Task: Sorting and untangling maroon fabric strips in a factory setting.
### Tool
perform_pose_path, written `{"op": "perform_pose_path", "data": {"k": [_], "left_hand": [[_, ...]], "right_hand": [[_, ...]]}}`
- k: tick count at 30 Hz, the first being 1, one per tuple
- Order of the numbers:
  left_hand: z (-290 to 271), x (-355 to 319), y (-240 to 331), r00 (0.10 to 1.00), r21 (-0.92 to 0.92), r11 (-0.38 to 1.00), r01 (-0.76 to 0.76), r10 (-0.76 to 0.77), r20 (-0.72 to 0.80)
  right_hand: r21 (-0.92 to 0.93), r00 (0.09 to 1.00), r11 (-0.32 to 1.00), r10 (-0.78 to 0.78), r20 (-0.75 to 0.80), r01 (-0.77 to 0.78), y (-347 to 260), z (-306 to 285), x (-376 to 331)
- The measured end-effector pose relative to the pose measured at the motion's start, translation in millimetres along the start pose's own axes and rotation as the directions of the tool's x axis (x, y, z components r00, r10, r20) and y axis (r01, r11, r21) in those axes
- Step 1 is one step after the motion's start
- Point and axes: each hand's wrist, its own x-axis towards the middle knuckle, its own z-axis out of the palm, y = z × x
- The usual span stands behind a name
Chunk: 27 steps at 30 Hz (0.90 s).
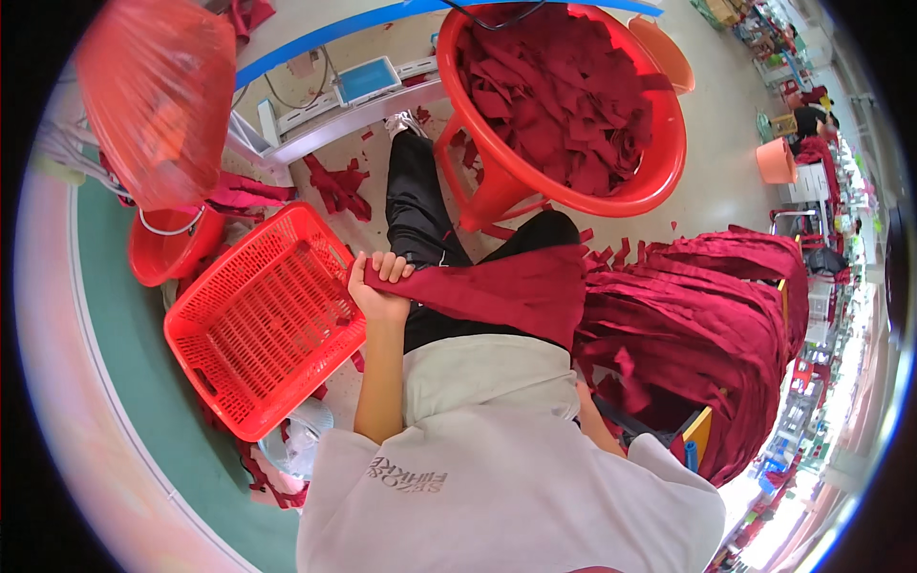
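Note:
My left hand [384, 281] is closed around the narrow end of a dark red cloth piece [497, 286]. The cloth stretches across my lap to the right, widening toward its far end. Of my right arm only a bit of forearm [596, 420] shows beside my shirt; the hand itself is hidden. To the right of my lap hangs a thick pile of dark red cloth pieces [697, 325], draped over a rack with a yellow edge [697, 437].
Ahead stands a red tub [673, 143] heaped with red cloth. On my left lie a red plastic basket [267, 315] and a smaller red bucket [167, 250]. A filled red plastic bag [158, 95] hangs above it. Cloth scraps [339, 186] litter the floor near a blue-edged table [330, 33].

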Motion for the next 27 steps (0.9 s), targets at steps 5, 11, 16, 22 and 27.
{"op": "perform_pose_path", "data": {"k": [5,11,16,22,27], "left_hand": [[-55.0,13.9,14.5,0.967,0.22,0.955,0.199,-0.154,-0.203],[-68.5,18.0,17.5,0.951,0.118,0.949,0.291,-0.273,-0.145],[-73.6,17.0,17.0,0.953,0.096,0.953,0.289,-0.276,-0.126],[-75.8,13.6,21.5,0.952,0.079,0.957,0.281,-0.267,-0.153],[-64.5,19.0,10.4,0.956,0.052,0.958,0.281,-0.275,-0.106]], "right_hand": [[0.059,0.958,0.963,-0.255,-0.128,0.264,-138.6,-1.5,32.5],[-0.074,0.558,0.714,-0.603,-0.57,0.696,-364.0,-111.1,-24.2],[-0.436,0.052,0.377,-0.802,-0.595,0.817,-492.1,-141.5,-46.3],[-0.404,0.021,0.469,-0.673,-0.74,0.786,-532.3,-89.8,-14.2],[-0.402,-0.035,0.428,-0.648,-0.761,0.809,-519.3,-91.1,-15.1]]}}
